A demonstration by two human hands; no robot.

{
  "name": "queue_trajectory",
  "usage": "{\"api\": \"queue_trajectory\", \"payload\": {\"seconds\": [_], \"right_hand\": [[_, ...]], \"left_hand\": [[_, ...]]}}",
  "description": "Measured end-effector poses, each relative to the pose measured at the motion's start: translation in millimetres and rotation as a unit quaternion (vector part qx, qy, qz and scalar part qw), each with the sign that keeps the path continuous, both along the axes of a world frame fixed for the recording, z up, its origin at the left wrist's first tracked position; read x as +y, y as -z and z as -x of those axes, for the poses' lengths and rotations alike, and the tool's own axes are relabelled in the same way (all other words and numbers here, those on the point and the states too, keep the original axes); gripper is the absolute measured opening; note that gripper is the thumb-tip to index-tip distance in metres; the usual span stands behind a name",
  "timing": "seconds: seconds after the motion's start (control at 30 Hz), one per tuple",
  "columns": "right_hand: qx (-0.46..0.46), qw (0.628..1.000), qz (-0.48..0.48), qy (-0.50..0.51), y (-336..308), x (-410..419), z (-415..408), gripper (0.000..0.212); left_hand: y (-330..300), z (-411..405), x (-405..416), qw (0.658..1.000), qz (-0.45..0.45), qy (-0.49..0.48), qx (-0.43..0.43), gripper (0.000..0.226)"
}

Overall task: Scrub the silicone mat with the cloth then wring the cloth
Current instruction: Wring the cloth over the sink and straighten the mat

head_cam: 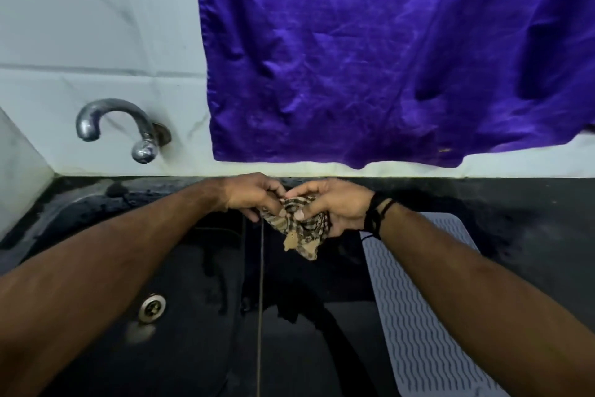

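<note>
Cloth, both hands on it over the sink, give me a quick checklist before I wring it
1. Left hand grips the cloth: ok.
2. Right hand grips the cloth: ok.
3. Cloth is held over the sink, so water should fall in: ok.
4. Cloth is off the mat: ok.
5. Drain unblocked: ok, nothing on it.
6. Mat scrubbed clean: cannot tell.

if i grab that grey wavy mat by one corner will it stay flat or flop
Probably flops: the silicone mat looks thin and lies flat on the dark counter, following its surface. It may be slippery if wet, though I cannot tell wetness on it; its wavy ridges should help a grip. It looks light for its size, and unlikely to break.
</note>
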State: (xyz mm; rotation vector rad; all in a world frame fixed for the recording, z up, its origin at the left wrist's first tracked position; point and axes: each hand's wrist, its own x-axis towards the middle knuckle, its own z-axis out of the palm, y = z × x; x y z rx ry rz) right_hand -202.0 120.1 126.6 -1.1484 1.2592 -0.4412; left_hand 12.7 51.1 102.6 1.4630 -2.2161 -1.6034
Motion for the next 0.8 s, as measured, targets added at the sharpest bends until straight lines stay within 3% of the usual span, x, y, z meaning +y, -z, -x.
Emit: {"api": "queue_trajectory", "payload": {"seconds": [0.1,0.2,0.3,0.37,0.47,0.57,0.67,0.73,0.8], "right_hand": [[-0.012,0.999,-0.043,0.004,-1.6,-9.7,-0.8,0.045],[-0.03,0.998,-0.045,0.016,-5.7,-18.9,-4.7,0.034],[-0.09,0.993,-0.078,-0.008,-4.3,-26.8,-3.4,0.025],[-0.114,0.991,-0.072,0.005,2.1,-31.4,1.1,0.022],[-0.132,0.99,-0.057,0.009,16.6,-34.6,10.0,0.034],[0.006,1.0,-0.011,-0.025,26.7,-33.8,11.0,0.044],[0.147,0.984,0.096,-0.032,25.8,-36.3,7.1,0.023],[0.153,0.981,0.118,-0.005,22.9,-39.0,9.3,0.015],[0.117,0.99,0.074,0.01,21.3,-40.4,16.9,0.023]], "left_hand": [[4.5,-12.5,-2.5,1.0,0.005,-0.021,0.016,0.017],[10.0,-15.1,-1.5,0.998,-0.015,-0.042,0.049,0.011],[9.9,-16.2,0.4,0.992,-0.066,-0.074,0.081,0.058],[11.3,-18.3,1.2,0.988,-0.091,-0.07,0.101,0.068],[15.8,-18.9,-0.4,0.985,-0.043,-0.078,0.148,0.047],[23.4,-16.2,0.6,0.986,0.103,-0.041,0.126,0.015],[31.7,-13.9,4.7,0.982,0.147,-0.015,0.119,0.015],[33.9,-13.7,5.1,0.977,0.175,-0.013,0.119,0.012],[34.1,-15.4,2.2,0.975,0.173,-0.033,0.138,0.013]]}}
